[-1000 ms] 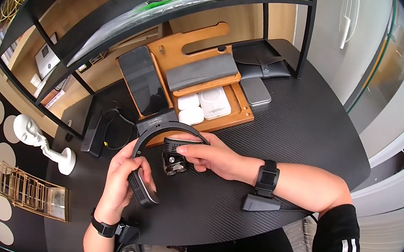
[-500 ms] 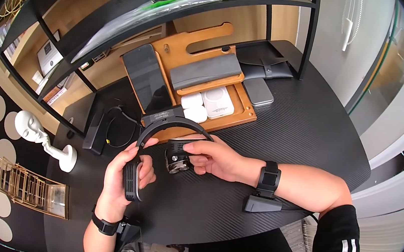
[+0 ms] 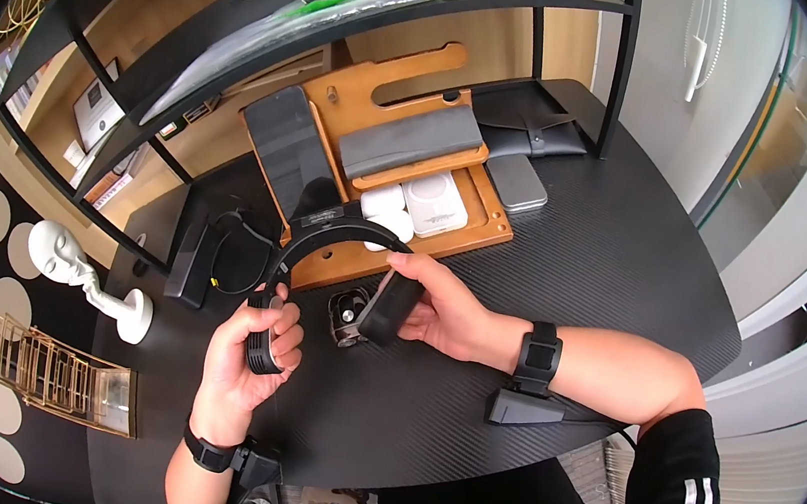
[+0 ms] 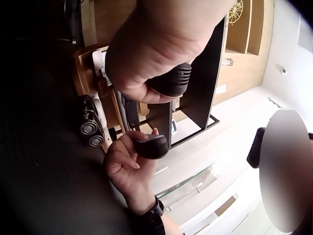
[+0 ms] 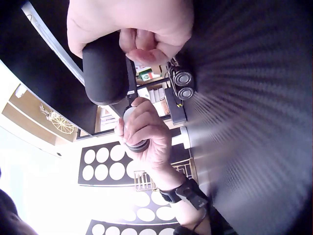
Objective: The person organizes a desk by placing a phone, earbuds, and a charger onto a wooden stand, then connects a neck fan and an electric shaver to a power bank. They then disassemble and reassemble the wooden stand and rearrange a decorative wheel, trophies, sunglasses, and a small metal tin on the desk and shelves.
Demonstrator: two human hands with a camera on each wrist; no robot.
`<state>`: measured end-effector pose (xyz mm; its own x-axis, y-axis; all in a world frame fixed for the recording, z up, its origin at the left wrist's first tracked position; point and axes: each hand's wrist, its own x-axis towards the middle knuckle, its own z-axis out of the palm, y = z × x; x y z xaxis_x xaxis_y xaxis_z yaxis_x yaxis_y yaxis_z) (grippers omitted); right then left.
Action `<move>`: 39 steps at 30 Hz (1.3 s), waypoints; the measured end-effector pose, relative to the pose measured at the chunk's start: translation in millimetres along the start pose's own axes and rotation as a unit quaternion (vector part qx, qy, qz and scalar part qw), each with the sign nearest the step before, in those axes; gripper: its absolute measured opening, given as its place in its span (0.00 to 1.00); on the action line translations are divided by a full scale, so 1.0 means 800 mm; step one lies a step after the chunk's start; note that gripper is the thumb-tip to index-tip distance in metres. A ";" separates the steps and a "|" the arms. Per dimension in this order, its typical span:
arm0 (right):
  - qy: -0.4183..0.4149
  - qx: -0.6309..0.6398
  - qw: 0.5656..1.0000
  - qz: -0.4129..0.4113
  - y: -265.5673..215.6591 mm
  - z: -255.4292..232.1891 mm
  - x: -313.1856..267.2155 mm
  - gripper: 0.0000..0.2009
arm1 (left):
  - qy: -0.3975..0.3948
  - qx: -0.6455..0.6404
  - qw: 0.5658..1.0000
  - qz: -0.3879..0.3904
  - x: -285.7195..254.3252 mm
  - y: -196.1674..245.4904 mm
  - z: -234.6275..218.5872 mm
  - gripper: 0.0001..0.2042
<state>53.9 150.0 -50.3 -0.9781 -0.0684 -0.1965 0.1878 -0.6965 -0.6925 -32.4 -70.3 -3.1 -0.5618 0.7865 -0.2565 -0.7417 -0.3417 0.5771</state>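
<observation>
- Here's the black, U-shaped band (image 3: pixel 309 241) with two chunky ends, held up in front of the brown wooden stand (image 3: pixel 482 226).
- Its curved middle points toward the stand, the open side facing the person; the long axis of each end runs roughly away from the arch, the right one slanting inward.
- Left hand (image 3: pixel 238 368): fingers curled round the vented left end (image 3: pixel 259 348).
- And the right hand (image 3: pixel 447 308) grips the smooth right end (image 3: pixel 392 306), thumb near its top.
- Just beside that, a dark metallic object with two round, silver-ringed faces (image 5: pixel 182 84) sits on the black textured desk (image 3: pixel 523 267).
</observation>
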 end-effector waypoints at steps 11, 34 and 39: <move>-0.139 0.064 0.988 0.013 -0.002 -0.007 -0.003 0.21 | -0.049 0.108 0.992 0.052 -0.005 -0.002 0.014 0.15; -0.260 0.074 0.959 0.087 -0.007 -0.015 0.004 0.20 | -0.098 0.279 0.944 0.145 -0.046 -0.005 0.061 0.27; -0.206 0.043 0.975 0.077 -0.009 -0.009 -0.002 0.19 | -0.137 0.191 0.970 0.054 -0.058 -0.015 0.079 0.33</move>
<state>54.4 160.4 -50.1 -0.8951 -0.4457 0.0137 0.3450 -0.7115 -0.6121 25.6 -70.2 50.8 -0.4707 0.8823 0.0075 -0.4651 -0.2553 0.8476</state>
